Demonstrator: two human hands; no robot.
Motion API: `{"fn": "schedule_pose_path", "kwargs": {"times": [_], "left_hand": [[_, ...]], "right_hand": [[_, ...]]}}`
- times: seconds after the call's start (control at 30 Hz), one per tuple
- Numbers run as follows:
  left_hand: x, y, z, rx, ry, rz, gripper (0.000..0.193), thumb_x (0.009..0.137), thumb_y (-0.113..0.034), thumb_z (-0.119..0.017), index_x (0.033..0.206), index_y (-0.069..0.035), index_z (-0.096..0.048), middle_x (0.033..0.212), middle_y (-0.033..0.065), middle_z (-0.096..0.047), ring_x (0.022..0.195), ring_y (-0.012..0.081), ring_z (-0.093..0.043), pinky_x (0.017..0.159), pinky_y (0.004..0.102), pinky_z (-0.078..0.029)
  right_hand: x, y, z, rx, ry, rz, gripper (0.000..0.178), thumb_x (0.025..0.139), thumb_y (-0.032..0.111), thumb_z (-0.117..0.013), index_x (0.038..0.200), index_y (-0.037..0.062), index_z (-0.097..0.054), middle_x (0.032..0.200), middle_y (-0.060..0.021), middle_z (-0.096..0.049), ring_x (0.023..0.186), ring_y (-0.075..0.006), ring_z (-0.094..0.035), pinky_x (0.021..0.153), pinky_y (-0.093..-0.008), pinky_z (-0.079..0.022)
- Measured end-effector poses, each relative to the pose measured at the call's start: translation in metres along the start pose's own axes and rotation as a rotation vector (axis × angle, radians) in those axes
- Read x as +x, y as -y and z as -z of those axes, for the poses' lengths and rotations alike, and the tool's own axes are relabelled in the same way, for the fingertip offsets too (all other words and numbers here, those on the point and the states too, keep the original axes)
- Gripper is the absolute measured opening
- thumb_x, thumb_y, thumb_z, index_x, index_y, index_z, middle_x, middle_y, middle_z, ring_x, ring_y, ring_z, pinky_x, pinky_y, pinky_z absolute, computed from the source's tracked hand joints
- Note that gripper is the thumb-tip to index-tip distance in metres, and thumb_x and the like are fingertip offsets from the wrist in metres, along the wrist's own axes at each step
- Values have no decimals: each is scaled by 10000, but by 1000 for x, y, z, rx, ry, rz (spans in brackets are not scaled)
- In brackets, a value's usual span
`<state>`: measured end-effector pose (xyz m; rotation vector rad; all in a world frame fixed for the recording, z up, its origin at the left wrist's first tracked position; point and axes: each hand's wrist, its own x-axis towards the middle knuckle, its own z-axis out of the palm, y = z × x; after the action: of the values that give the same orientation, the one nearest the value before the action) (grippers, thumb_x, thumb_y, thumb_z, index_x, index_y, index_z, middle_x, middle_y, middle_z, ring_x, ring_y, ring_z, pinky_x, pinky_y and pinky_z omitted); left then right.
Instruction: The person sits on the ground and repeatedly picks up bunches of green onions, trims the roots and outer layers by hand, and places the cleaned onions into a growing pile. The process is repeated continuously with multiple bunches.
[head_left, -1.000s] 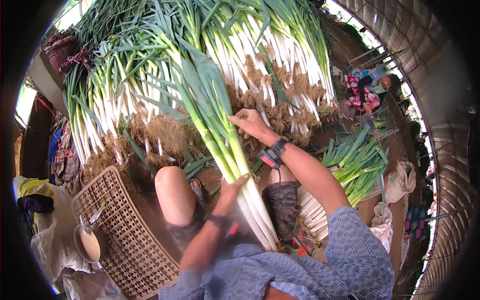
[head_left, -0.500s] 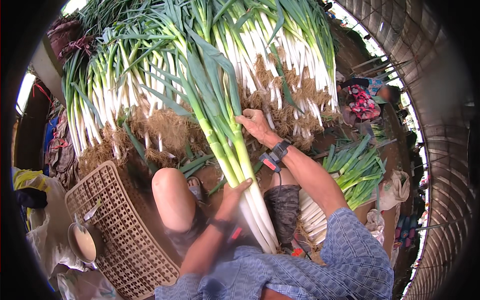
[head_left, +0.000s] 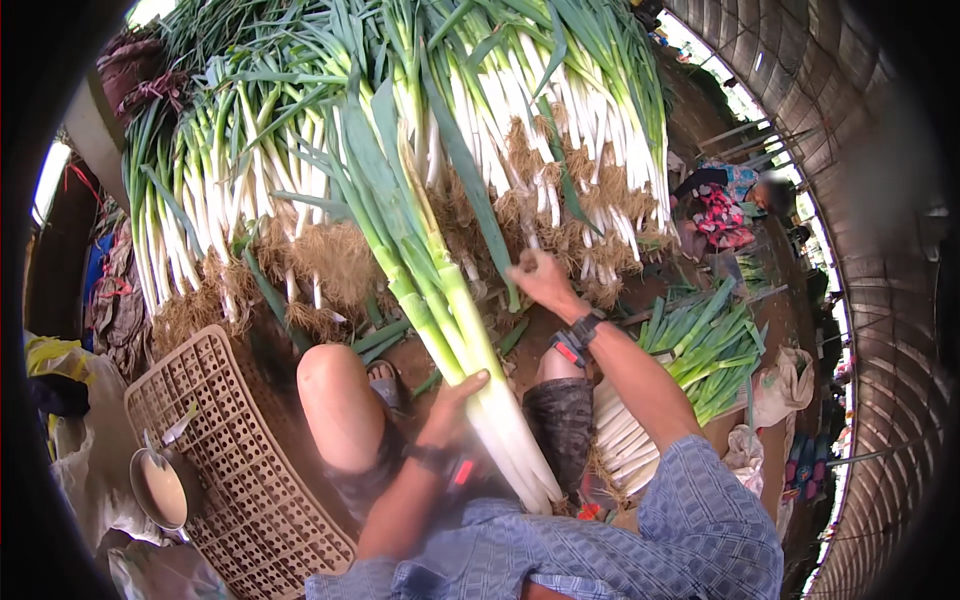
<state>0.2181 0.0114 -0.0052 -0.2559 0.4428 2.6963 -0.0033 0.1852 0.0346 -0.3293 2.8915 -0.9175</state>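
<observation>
The stalks [head_left: 508, 430] of the held leeks [head_left: 435, 320] look smooth and slightly glossy, their leaves [head_left: 362, 160] matt. The roots [head_left: 335, 262] look rough and hairy. The crate [head_left: 240, 462] seems of matt plastic, the shirt [head_left: 695, 505] of cloth, the bag [head_left: 98, 475] of thin, shiny plastic.

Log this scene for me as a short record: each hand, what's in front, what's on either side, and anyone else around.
Left hand: wrapped around a few held green onions, white ends toward the lap
Right hand: fingertips beside a long loose leaf; whether they grip it is unclear
Front: large heap of green onions with stringy roots
Right side: smaller pile of green onions
Left side: tan perforated plastic crate, round bowl
Others: one person, right background
</observation>
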Motion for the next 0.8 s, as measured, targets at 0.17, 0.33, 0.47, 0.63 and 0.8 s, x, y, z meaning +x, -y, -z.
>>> {"fn": "schedule_pose_path", "kwargs": {"times": [0.17, 0.33, 0.47, 0.63, 0.8], "left_hand": [[1, 1, 3, 120, -181, -77, 384, 903, -164, -763, 1197, 24, -602, 1003, 145, -725, 864, 238, -730, 773, 367, -623], [1, 2, -11, 186, -180, -95, 398, 895, -169, -776, 1197, 26, -606, 994, 134, -722, 836, 221, -723, 760, 360, -614], [-1, -1, -6, 231, -204, -98, 412, 887, -163, -783, 1204, 29, -603, 980, 130, -722, 829, 223, -722, 755, 359, -612], [-3, -5, -15, 174, -180, -77, 432, 882, -152, -785, 1219, 33, -589, 981, 130, -718, 836, 230, -723, 763, 368, -616], [-2, -2, -10, 101, -132, -81, 447, 883, -139, -780, 1244, 24, -573, 1039, 138, -708, 878, 238, -725, 781, 383, -621]], "right_hand": [[23, 123, 18, 113, 169, 197, 530, 938, 482, -704, 1009, -43, -712, 812, -116, -710, 667, -157, -691, 556, -277, -527], [43, 132, 2, -65, 321, 172, 532, 837, 516, -738, 855, -16, -746, 718, -164, -720, 699, -276, -714, 721, -417, -549], [41, 140, -5, -5, 345, 226, 410, 850, 338, -712, 872, -72, -722, 671, -174, -683, 570, -229, -679, 574, -369, -546], [39, 128, -8, 302, 360, 37, 339, 856, 231, -687, 874, -107, -690, 699, -143, -669, 580, -182, -665, 485, -321, -533], [27, 115, -13, 500, 271, -18, 314, 895, 232, -701, 947, -78, -680, 769, -85, -655, 573, -141, -626, 459, -275, -517]]}}
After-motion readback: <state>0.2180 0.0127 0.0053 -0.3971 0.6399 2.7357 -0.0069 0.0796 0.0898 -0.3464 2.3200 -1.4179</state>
